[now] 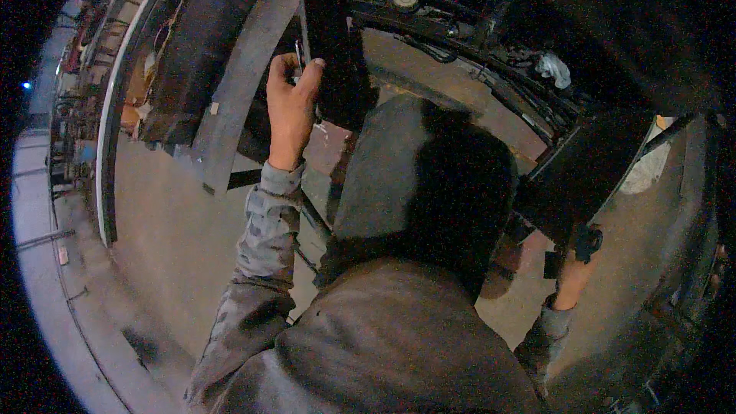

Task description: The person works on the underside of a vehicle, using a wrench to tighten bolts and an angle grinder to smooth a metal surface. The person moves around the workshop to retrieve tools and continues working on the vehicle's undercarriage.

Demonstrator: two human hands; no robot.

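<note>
Eleven o'clock: left hand is pinching a thin grey strip, apparently for steadying. Four o'clock: right hand is adjoining a dark panel; grip indeterminable.

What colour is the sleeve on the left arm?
The left sleeve looks grey; it shows best in the head view, the only one here.

White crumpled piece: seen at upper right.
Round pale part: located near the upper edge.
Floor: partly shadowed.
Small light: lit, far left.
</note>
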